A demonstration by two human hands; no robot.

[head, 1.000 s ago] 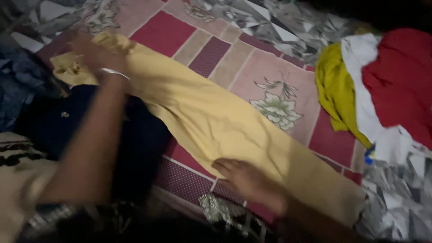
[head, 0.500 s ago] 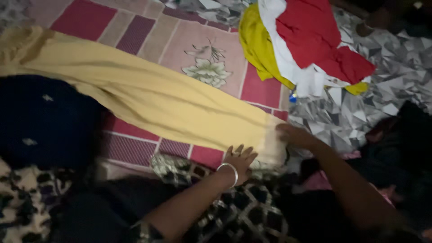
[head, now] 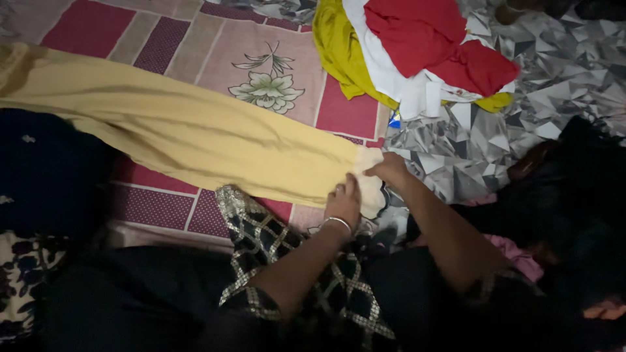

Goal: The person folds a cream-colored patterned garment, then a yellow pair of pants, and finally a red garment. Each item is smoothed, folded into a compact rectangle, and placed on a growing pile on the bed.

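Head view: left hand (head: 343,202) and right hand (head: 390,171), newly together, are pinching the yellow cloth's (head: 195,140) end, beside the red clothes (head: 437,42).

You have open room on the patterned bedsheet (head: 163,39) above the yellow garment (head: 195,140); a clothes pile (head: 417,52) blocks the upper right, and dark clothing (head: 45,169) crowds the left.

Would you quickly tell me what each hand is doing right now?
Left hand: gripping the hem of the yellow garment.
Right hand: pinching the same hem.
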